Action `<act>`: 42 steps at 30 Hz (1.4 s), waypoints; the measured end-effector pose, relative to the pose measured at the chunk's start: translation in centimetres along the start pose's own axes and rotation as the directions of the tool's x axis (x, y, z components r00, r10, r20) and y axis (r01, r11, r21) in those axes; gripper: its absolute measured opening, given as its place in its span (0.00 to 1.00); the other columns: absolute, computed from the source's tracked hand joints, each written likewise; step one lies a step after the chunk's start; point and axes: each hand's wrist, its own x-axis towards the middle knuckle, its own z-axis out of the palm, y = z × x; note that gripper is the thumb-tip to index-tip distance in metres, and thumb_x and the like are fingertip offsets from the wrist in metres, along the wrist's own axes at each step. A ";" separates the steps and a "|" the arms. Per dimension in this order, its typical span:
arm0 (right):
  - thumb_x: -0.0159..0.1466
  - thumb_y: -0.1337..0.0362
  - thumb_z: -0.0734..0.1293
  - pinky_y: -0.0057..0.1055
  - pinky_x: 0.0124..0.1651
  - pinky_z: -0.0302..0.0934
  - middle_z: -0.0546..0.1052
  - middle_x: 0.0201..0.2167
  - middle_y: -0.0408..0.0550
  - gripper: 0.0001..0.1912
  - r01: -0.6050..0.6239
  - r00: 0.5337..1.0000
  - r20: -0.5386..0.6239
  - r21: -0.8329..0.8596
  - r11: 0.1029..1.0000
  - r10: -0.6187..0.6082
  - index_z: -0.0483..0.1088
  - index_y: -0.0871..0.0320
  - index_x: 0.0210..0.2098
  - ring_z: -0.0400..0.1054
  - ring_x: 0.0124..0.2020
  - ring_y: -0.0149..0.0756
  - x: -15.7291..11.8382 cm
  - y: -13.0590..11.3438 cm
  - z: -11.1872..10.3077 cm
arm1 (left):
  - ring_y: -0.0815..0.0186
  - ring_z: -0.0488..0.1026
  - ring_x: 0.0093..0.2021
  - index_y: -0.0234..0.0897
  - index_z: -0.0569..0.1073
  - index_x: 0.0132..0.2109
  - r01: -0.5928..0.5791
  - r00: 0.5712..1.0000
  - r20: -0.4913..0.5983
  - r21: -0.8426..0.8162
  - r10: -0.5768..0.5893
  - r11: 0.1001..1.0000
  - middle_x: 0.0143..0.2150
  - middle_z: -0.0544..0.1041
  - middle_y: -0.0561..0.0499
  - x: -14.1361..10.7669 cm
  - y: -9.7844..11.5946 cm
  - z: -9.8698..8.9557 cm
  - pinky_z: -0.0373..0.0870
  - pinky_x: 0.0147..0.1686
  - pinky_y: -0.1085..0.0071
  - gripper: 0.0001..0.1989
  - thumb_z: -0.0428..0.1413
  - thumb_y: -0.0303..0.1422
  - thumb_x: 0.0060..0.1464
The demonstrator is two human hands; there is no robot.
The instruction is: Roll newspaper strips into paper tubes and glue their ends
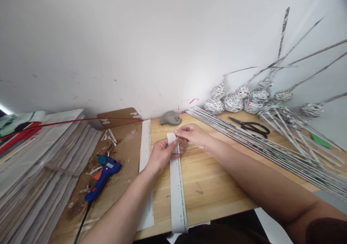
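Observation:
A long white paper strip (177, 189) with print along its edge runs from my hands down over the table's front edge. Near its top end, my left hand (164, 153) is closed on it, thumb in front and fingers behind. My right hand (191, 135) pinches the upper right corner of the same strip. Just left of my left hand lies another printed paper strip (145, 142), flat on the wood and partly covered by my forearm. A crumpled grey cloth (170, 118) rests behind my hands, near the wall.
On stained cardboard (127, 164) to the left lies a blue glue gun (104, 177) beside paper scraps. A tall paper stack (54, 164) stands farther left. Rolled paper sticks (244, 142), black scissors (252, 125) and several woven paper gourds (233, 102) occupy the right side.

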 end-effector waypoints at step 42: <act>0.45 0.56 0.75 0.22 0.17 0.39 0.68 0.14 0.39 0.16 -0.085 0.994 -0.068 0.081 0.993 0.090 0.73 0.62 0.24 0.54 0.15 0.22 0.2 0.5 -0.1 | 0.61 0.76 0.36 0.31 0.74 0.43 0.063 0.997 0.033 0.009 -0.064 0.998 0.35 0.79 0.41 0.0 0.2 0.1 0.72 0.35 0.66 0.19 0.59 0.42 0.49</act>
